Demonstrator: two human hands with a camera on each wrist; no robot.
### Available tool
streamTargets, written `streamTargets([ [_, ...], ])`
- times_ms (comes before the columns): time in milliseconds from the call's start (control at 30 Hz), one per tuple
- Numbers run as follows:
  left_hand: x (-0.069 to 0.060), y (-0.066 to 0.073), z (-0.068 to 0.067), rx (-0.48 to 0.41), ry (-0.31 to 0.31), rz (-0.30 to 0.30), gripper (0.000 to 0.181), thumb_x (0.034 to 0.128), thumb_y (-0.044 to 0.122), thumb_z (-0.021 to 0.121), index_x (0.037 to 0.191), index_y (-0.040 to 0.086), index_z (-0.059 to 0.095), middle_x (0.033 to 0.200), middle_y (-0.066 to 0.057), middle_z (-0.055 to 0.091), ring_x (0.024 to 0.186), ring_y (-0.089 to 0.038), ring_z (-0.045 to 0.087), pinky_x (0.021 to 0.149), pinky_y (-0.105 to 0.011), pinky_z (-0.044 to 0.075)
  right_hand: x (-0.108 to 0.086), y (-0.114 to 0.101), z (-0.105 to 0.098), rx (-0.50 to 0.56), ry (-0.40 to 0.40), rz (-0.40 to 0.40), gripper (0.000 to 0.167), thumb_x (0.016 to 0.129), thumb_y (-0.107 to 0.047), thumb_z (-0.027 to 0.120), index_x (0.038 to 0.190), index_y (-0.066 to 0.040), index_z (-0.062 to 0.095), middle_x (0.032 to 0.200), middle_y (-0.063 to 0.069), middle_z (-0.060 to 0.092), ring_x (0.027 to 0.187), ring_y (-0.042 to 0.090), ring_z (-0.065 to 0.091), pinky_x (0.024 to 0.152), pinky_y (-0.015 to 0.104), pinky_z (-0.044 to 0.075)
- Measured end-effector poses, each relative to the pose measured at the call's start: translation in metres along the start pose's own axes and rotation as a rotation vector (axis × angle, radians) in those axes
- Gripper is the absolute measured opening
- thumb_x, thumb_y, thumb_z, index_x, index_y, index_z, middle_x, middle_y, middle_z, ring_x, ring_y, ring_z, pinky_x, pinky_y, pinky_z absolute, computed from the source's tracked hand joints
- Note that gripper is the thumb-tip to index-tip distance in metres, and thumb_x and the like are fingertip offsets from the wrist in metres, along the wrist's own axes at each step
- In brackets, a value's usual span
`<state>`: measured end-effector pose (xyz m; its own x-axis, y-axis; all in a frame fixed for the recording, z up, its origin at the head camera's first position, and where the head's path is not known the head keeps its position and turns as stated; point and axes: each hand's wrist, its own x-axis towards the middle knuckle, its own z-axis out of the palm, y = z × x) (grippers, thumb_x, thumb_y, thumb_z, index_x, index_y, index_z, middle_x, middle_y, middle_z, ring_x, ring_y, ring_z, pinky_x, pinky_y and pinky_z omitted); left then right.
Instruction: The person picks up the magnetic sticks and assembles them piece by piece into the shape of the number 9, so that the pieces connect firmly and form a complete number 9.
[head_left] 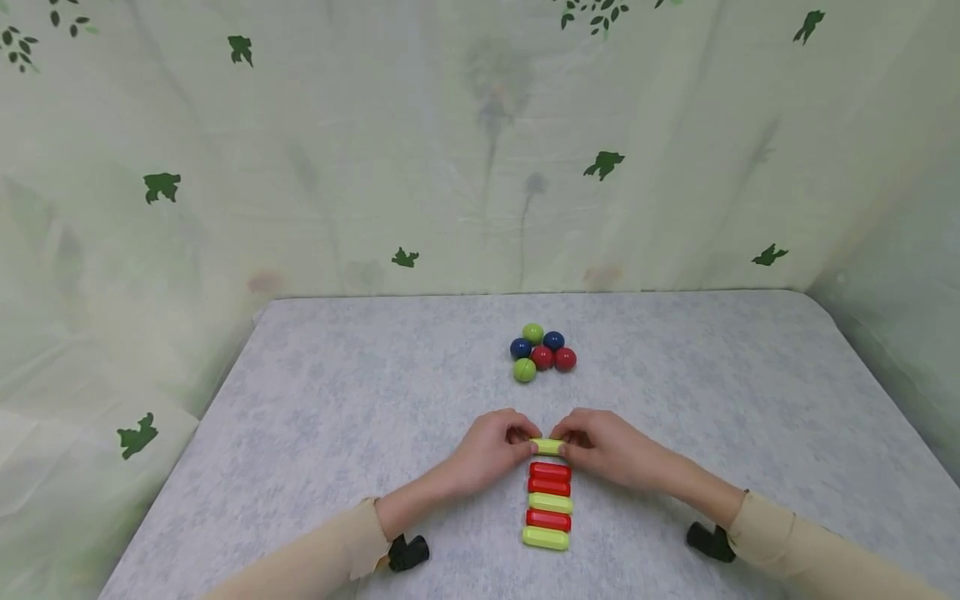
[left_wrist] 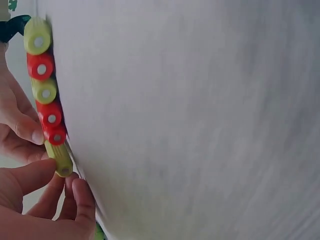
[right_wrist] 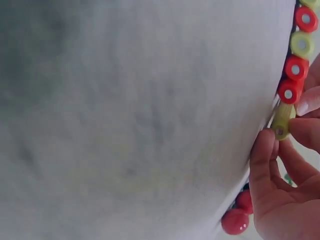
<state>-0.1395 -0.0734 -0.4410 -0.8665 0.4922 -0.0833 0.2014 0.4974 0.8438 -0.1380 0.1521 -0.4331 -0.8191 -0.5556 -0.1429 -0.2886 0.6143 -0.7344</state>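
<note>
A yellow-green magnetic stick (head_left: pixel 548 447) is held between both hands in the head view, just beyond the far end of a column of sticks. My left hand (head_left: pixel 494 448) pinches its left end with thumb and fingers; my right hand (head_left: pixel 611 447) pinches the right end. Nearer to me lie red sticks (head_left: pixel 548 521) and yellow-green sticks (head_left: pixel 546 538), set crosswise one behind another. Pale round discs show at the ends of the sticks, as on a red stick (left_wrist: pixel 41 69) in the left wrist view. The fingers cover both ends of the held stick in the head view.
Beyond the hands sits a cluster of balls: green balls (head_left: pixel 524 370), blue balls (head_left: pixel 553 340) and red balls (head_left: pixel 565 359). A grey mottled cloth (head_left: pixel 315 375) covers the table. Behind it hangs a pale curtain (head_left: pixel 337 150) with green bird shapes.
</note>
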Motion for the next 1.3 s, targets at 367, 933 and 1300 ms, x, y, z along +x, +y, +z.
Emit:
streamTargets([
  [367,0.031,-0.004,-0.016,-0.004,0.103,-0.011,0.014,0.0914,0.007,0.068,0.105,0.005,0.072,0.088,0.001,0.064,0.08,-0.015,0.057,0.073,-0.028,0.049,0.034,0.007,-0.014,0.0,0.095,-0.033,0.014,0.093,-0.008,0.065,0.104,-0.013,0.071,0.088,-0.006,0.063,0.081,0.015,0.056,0.074,0.03,0.051],
  [933,0.054,-0.016,-0.027,0.026,0.173,-0.013,0.014,0.0871,0.006,0.073,0.101,0.005,0.074,0.09,-0.002,0.065,0.078,-0.014,0.057,0.069,-0.029,0.049,0.059,0.009,-0.017,-0.023,0.188,0.009,0.014,0.093,-0.009,0.066,0.106,-0.01,0.071,0.092,-0.003,0.063,0.083,0.015,0.057,0.075,0.031,0.051],
  [1300,0.056,-0.018,-0.025,0.025,0.173,-0.037,0.014,0.0878,0.009,0.073,0.101,0.006,0.075,0.092,-0.001,0.066,0.078,-0.014,0.056,0.07,-0.028,0.048,0.054,0.013,-0.035,-0.036,0.477,0.15,0.026,0.094,-0.02,0.068,0.113,-0.003,0.063,0.105,0.01,0.059,0.086,0.022,0.058,0.071,0.035,0.051],
])
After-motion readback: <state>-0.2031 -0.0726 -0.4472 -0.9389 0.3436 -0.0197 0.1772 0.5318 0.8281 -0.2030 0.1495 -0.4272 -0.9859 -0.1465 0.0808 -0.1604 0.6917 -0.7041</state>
